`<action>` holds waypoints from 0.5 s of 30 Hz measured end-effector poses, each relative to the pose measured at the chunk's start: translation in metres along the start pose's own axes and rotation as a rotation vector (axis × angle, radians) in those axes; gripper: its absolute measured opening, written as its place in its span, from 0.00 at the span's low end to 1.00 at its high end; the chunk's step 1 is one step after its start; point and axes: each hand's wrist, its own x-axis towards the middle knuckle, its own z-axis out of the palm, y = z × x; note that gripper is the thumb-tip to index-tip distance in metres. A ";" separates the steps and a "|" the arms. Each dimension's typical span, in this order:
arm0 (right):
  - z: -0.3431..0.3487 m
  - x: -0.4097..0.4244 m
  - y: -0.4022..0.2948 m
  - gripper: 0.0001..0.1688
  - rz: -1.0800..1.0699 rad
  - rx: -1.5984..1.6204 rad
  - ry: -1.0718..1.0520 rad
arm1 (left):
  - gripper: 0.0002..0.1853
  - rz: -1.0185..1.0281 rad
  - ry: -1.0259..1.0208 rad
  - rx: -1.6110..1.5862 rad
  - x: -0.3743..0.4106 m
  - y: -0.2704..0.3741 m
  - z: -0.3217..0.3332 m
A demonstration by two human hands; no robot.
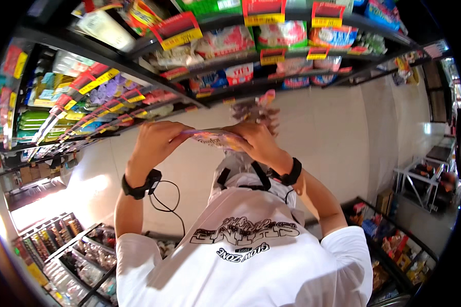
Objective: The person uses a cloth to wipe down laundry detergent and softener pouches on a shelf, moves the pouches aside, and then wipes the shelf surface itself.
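A flat, thin package with purple and orange print (pixel 214 139) is held out level in front of my chest. My left hand (pixel 153 144) grips one end of it, at the picture's left, with the thumb below. At the other end, my right hand (pixel 255 142) has its fingers over the package's edge. Both wrists wear black straps, and a black cable (pixel 169 210) hangs in a loop from the one at the left. Beyond the right hand, low down, is a blurred brownish-pink thing (pixel 255 113) that I cannot make out.
Black shelves with packaged goods (pixel 230 40) and red and yellow price tags stand ahead. More shelves with bottles (pixel 38 121) run along the left. Racks of small goods (pixel 88 253) are at lower left and bins (pixel 399 245) at lower right. A person (pixel 447 188) is at the far right.
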 end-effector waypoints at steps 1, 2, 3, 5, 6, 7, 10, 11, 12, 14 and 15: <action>0.014 -0.009 0.014 0.19 0.033 0.037 0.000 | 0.08 0.012 -0.010 0.046 -0.010 -0.011 0.020; 0.026 -0.016 0.027 0.19 0.061 0.068 0.006 | 0.09 0.073 -0.011 0.129 -0.017 -0.017 0.041; 0.037 -0.025 0.038 0.19 0.088 0.100 0.010 | 0.10 0.114 -0.004 0.171 -0.023 -0.021 0.060; 0.050 -0.038 0.051 0.22 0.044 0.056 -0.018 | 0.12 0.185 0.018 0.248 -0.039 -0.030 0.100; 0.060 -0.050 0.063 0.23 0.019 -0.010 -0.027 | 0.15 0.244 0.008 0.301 -0.048 -0.036 0.118; 0.070 -0.062 0.076 0.24 -0.011 -0.075 -0.042 | 0.15 0.244 0.005 0.297 -0.054 -0.037 0.131; 0.090 -0.083 0.083 0.24 0.259 -0.142 -0.063 | 0.15 0.225 0.014 0.286 -0.069 -0.033 0.159; 0.094 -0.085 0.081 0.24 0.377 -0.161 -0.056 | 0.15 0.177 -0.001 0.276 -0.071 -0.035 0.165; 0.100 -0.084 0.080 0.19 0.442 -0.128 0.123 | 0.15 0.129 -0.016 0.266 -0.074 -0.037 0.171; 0.104 -0.095 0.101 0.22 0.723 0.025 -0.003 | 0.10 0.058 0.008 0.235 -0.066 -0.036 0.182; 0.107 -0.103 0.115 0.23 0.862 0.099 -0.067 | 0.09 0.021 -0.045 0.240 -0.065 -0.034 0.188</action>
